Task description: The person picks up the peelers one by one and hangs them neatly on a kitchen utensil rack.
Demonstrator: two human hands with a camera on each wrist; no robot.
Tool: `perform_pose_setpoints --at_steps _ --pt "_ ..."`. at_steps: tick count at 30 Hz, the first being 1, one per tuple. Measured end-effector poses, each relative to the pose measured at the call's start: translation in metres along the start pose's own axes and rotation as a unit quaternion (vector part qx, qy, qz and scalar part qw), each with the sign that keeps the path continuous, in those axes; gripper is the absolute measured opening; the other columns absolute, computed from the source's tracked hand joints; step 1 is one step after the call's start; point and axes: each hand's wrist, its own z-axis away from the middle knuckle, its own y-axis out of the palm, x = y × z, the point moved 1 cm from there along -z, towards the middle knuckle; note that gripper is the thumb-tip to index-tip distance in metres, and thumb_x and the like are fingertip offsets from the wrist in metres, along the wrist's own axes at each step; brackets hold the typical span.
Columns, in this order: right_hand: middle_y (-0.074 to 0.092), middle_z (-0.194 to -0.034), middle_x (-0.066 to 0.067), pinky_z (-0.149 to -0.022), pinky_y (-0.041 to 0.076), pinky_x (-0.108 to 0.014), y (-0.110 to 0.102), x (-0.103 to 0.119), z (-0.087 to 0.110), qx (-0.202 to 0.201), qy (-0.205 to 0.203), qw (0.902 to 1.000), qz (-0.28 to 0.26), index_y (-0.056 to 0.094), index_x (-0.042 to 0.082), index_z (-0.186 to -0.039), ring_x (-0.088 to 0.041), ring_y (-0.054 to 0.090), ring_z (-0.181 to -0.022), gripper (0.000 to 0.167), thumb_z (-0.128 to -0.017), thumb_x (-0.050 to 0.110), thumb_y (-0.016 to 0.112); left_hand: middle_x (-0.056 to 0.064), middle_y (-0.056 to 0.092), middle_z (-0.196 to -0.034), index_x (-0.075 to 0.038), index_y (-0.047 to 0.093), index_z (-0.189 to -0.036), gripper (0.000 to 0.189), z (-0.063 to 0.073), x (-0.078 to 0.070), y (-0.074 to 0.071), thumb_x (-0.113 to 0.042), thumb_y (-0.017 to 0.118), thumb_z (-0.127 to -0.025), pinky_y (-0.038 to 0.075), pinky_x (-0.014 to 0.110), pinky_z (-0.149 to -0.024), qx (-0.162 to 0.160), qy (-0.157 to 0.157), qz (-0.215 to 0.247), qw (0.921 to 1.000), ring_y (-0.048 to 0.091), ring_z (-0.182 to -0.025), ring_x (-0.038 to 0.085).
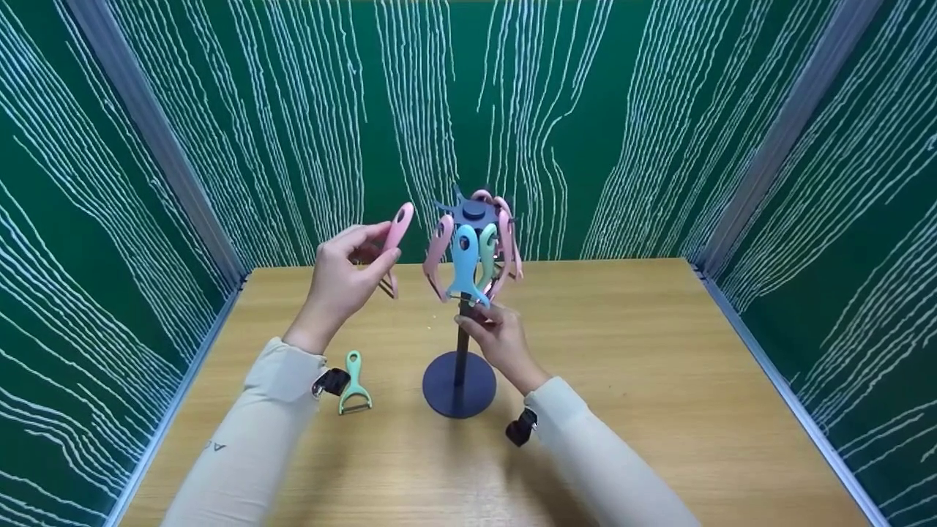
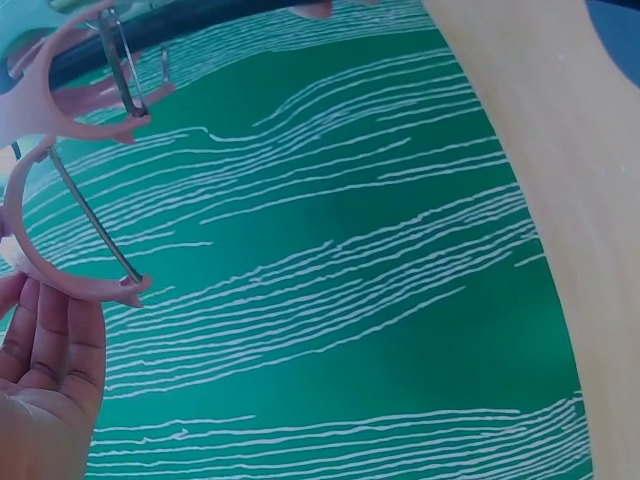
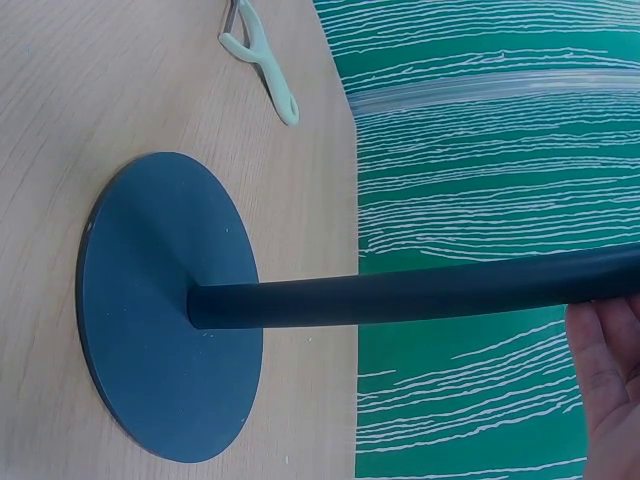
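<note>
My left hand (image 1: 348,267) pinches a pink peeler (image 1: 399,228) by its handle, held up to the left of a dark rotating rack (image 1: 463,329). In the left wrist view, that peeler's curved head and blade (image 2: 95,215) stand above the fingers. My right hand (image 1: 501,340) grips the rack's upright pole just below the hanging peelers. A blue peeler (image 1: 464,256) hangs from the rack's front, with a green peeler (image 1: 487,252) beside it. Several pink peelers, one at the left (image 1: 438,252), hang around them. Some hooks at the top left bear nothing.
A mint-green peeler (image 1: 354,380) lies on the wooden table (image 1: 622,366), left of the rack's round base (image 1: 439,399). Green walls with white wavy lines (image 1: 293,132) enclose the table at the back and both sides.
</note>
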Motion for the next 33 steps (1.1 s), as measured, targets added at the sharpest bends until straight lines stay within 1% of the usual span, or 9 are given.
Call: perform_pose_setpoints --at_steps 7,10,14,19,23,28,33 --pt "0.08 -0.111 -0.014 -0.087 0.067 -0.033 -0.001 0.0 0.0 0.002 0.015 0.9998 -0.012 0.081 0.003 -0.116 -0.023 0.077 -0.095 0.017 -0.103 0.01 0.075 0.014 0.077 -0.118 -0.002 0.074 -0.136 0.036 -0.006 -0.009 0.005 -0.011 0.078 -0.101 0.06 0.019 -0.091 0.003 0.02 0.03 0.9993 0.075 -0.099 0.024" --pt "0.08 -0.107 -0.016 -0.084 0.066 -0.029 0.0 -0.002 -0.001 -0.006 -0.017 0.9998 -0.008 0.081 0.0 -0.112 -0.024 0.078 -0.093 0.013 -0.101 0.006 0.076 0.014 0.077 -0.121 -0.001 0.073 -0.137 0.036 -0.008 -0.013 0.007 -0.011 0.077 -0.102 0.06 0.02 -0.094 0.009 0.028 0.04 0.9988 0.075 -0.102 0.024" --pt "0.079 -0.102 -0.018 -0.081 0.065 -0.025 0.002 -0.003 -0.001 -0.013 -0.059 0.9982 -0.002 0.081 -0.004 -0.106 -0.027 0.078 -0.092 0.01 -0.1 0.002 0.076 0.014 0.077 -0.123 0.0 0.072 -0.138 0.036 -0.011 -0.015 0.01 -0.01 0.075 -0.103 0.06 0.02 -0.097 0.016 0.031 0.048 0.9982 0.076 -0.106 0.024" --pt "0.079 -0.104 -0.017 -0.084 0.065 -0.027 0.002 -0.003 -0.001 -0.007 -0.04 0.9991 -0.012 0.081 -0.002 -0.108 -0.024 0.077 -0.093 0.011 -0.101 0.004 0.075 0.015 0.076 -0.129 -0.001 0.072 -0.139 0.036 -0.012 -0.016 0.013 -0.01 0.072 -0.105 0.059 0.02 -0.098 0.027 0.02 0.058 0.9978 0.075 -0.112 0.029" --pt "0.08 -0.106 -0.017 -0.086 0.066 -0.029 0.001 -0.002 -0.001 -0.006 -0.022 0.9996 -0.019 0.081 -0.002 -0.109 -0.024 0.077 -0.093 0.012 -0.102 0.005 0.075 0.015 0.076 -0.131 -0.003 0.072 -0.14 0.035 -0.014 -0.015 0.015 -0.009 0.071 -0.106 0.06 0.02 -0.096 0.033 0.008 0.07 0.9969 0.074 -0.109 0.027" --pt "0.08 -0.107 -0.017 -0.087 0.067 -0.032 0.001 -0.002 -0.001 -0.006 -0.019 0.9997 -0.015 0.081 -0.001 -0.11 -0.026 0.078 -0.095 0.012 -0.102 0.006 0.075 0.015 0.075 -0.132 -0.004 0.071 -0.141 0.035 -0.014 -0.013 0.018 -0.009 0.07 -0.106 0.061 0.019 -0.092 0.039 -0.006 0.08 0.996 0.072 -0.104 0.022" --pt "0.08 -0.107 -0.017 -0.085 0.067 -0.031 0.001 -0.001 -0.001 -0.008 -0.016 0.9998 -0.011 0.081 -0.002 -0.111 -0.026 0.078 -0.094 0.013 -0.101 0.005 0.076 0.015 0.075 -0.133 -0.004 0.071 -0.141 0.035 -0.015 -0.014 0.02 -0.009 0.07 -0.106 0.061 0.019 -0.091 0.048 -0.01 0.089 0.9948 0.072 -0.105 0.024"
